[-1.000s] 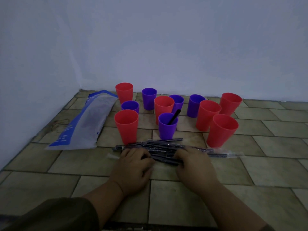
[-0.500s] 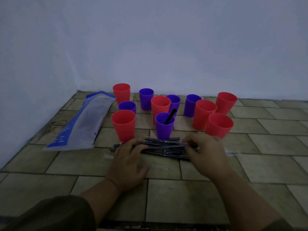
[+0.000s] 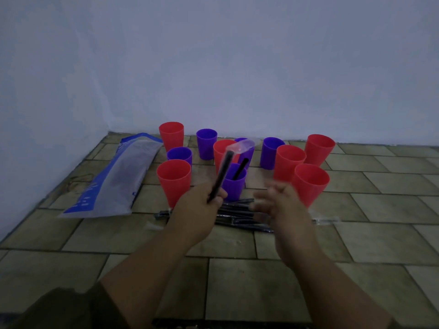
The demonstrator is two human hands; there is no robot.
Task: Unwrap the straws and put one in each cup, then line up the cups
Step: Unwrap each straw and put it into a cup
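Note:
Several red and purple cups stand in a cluster on the tiled floor. The nearest purple cup (image 3: 234, 185) holds a black straw (image 3: 240, 169). My left hand (image 3: 198, 210) grips a wrapped black straw (image 3: 222, 175) that points up and away, its clear wrapper end sticking out at the top. My right hand (image 3: 282, 207) is blurred, raised beside it with fingers spread, holding nothing. A pile of wrapped straws (image 3: 240, 216) lies on the floor under both hands, partly hidden by them. A red cup (image 3: 174, 180) stands at the front left, another red cup (image 3: 310, 182) at the front right.
A blue and clear plastic bag (image 3: 111, 181) lies flat to the left of the cups. Pale walls close the back and left side. A loose clear wrapper (image 3: 325, 220) lies right of the pile. Bare tiles stretch to the right and in front.
My left hand has lifted one wrapped straw off the pile and tilted it upward. My right hand has come off the pile and risen, moving fast.

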